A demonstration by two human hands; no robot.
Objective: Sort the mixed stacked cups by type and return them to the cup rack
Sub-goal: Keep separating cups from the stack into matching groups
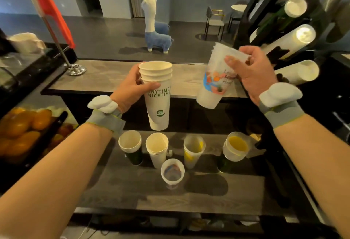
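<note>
Two stacks held: left hand (130,89) clamped on white paper cups (157,95), right hand (251,72) on clear printed cups (214,81), tilted just left of cup rack (291,40), nearer than the left.

White paper cup stack (157,95) at 12 o'clock of the counter, green print "ANYTIME" over "NICETIME" with line ends cut off by the curve, green round logo below unreadable, lettering on clear printed cup (214,79) at 2 o'clock too blurred to read
</note>
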